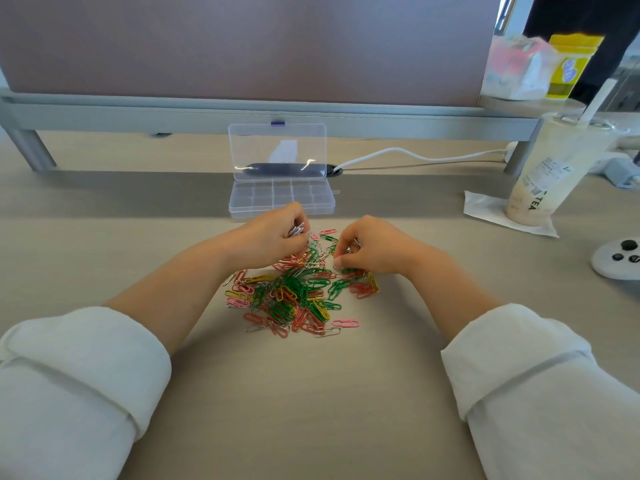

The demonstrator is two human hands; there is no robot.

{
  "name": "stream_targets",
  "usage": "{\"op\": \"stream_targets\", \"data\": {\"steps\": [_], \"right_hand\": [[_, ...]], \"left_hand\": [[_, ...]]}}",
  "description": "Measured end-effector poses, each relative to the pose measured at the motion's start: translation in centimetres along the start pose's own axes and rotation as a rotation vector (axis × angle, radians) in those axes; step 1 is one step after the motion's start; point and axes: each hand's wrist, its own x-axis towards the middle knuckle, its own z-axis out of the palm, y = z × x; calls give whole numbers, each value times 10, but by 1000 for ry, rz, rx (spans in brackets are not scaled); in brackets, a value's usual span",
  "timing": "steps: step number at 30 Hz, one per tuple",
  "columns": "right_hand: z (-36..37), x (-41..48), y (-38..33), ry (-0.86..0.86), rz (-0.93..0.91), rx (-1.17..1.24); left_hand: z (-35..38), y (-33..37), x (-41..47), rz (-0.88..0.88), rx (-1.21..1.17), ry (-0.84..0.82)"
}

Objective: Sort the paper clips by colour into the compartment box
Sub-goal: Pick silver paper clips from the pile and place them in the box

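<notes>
1. L hand (273, 239), 11 o'clock of pile: fingers curled round silver clips (296, 230), prob. hoarding one colour for one drop.
2. Paper clips pile (294, 296), mid desk (311, 393): long axes point every way.
3. Compartment box (282, 202), 12 o'clock, lid up, long axis L-R, within reach.
4. R hand (372, 249), 1 o'clock: thumb + forefinger pinch narrow on single clip (337, 266); colour unclear.

A loose, tangled heap of green, red, pink, yellow and silver wire paper clips (294, 296) lay on the surface. The clear plastic compartment box (282, 199) stood just beyond it, lid raised upright.
</notes>
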Motion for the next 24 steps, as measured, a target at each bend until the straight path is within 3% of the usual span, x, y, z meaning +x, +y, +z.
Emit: {"op": "stream_targets", "data": {"steps": [5, 16, 21, 24], "right_hand": [[-5, -1, 2, 40, 23, 55], [-2, -2, -5, -41, -1, -1], [-6, -3, -3, 30, 5, 60], [-10, -6, -1, -36, 19, 27]], "left_hand": [[-1, 1, -1, 3, -13, 1], [4, 6, 3, -56, -48, 3], [4, 4, 2, -64, -102, 54], [5, 3, 2, -57, -136, 72]]}}
